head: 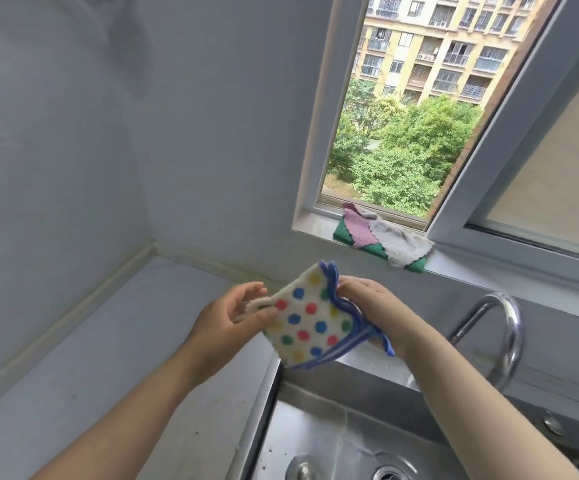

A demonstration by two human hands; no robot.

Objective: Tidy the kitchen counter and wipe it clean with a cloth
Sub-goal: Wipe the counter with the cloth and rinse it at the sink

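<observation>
cloth [303, 323] pinched between left hand [232, 313] and right hand [367, 301], above sink [333, 441]; rags [385, 237] on sill [315, 233].

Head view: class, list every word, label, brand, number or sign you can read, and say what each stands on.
No text can be read anywhere. The dotted cloth carries only coloured dots; the cloths on the sill, the tap and the building outside show no legible print.

Both bare forearms reach in from the near edge and converge at centre. The left hand [227, 315] pinches the left edge of the cloth [307, 325] between thumb and fingers. The right hand [367, 303], knuckles up, grips its right edge.
</observation>
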